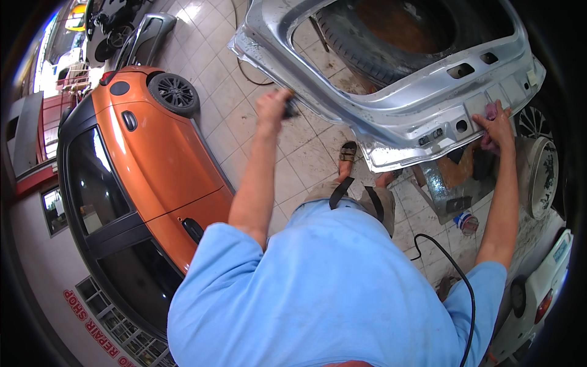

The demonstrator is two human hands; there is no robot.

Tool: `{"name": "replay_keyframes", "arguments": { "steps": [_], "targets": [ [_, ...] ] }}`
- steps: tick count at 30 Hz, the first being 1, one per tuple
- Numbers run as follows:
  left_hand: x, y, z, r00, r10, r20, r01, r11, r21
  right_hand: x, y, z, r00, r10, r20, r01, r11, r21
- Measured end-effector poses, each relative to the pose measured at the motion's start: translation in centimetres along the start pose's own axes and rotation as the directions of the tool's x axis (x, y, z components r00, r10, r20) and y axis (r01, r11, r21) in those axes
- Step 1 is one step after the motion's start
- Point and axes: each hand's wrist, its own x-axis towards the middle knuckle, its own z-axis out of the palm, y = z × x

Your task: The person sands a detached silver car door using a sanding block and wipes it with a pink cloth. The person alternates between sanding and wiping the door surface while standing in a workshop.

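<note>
The right hand [496, 127] spreads over the near edge of the silver car panel [397, 116], a pinkish cloth-like piece [491, 111] at its fingers; the left hand [273, 109] is closed, apart from the panel's left side, seemingly around a small dark object [290, 109], though blur hides which; the panel looks stiff, bulky and fairly heavy, its smooth metal probably slippery, best held by opposite rims; its long axis runs left to right, rising rightward, window opening away from the person; a tire [354, 52] shows through it; an orange car [165, 165] stands left.
</note>
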Motion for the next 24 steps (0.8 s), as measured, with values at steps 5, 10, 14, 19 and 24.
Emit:
{"name": "replay_keyframes", "arguments": {
  "steps": [5, 10, 14, 19, 24],
  "targets": [
    [-4.6, -3.0, 2.9, 0.989, 0.034, 0.141, -0.058, 0.984, 0.168, 0.5, 0.1, 0.2, 1.000, -0.003, -0.009, 0.003, 1.000, 0.001],
    [2.1, 1.6, -0.9, 0.992, 0.027, 0.122, -0.033, 0.998, 0.055, 0.8, 0.5, 0.5, 1.000, -0.006, -0.008, 0.006, 1.000, -0.015],
    [5.0, 5.0, -3.1, 0.991, 0.025, -0.131, -0.029, 0.999, -0.027, 0.8, 0.7, 0.7, 1.000, 0.000, -0.004, 0.000, 1.000, 0.014],
    [7.2, 5.9, -4.0, 0.998, -0.006, -0.070, 0.002, 0.998, -0.057, 0.6, 0.4, 0.4, 1.000, -0.004, -0.009, 0.004, 1.000, 0.021],
    [3.7, 1.3, 0.2, 0.978, 0.174, -0.113, -0.173, 0.985, 0.019, 0.5, 0.0, 0.1, 1.000, 0.003, 0.012, -0.002, 1.000, -0.029]
  ]
}}
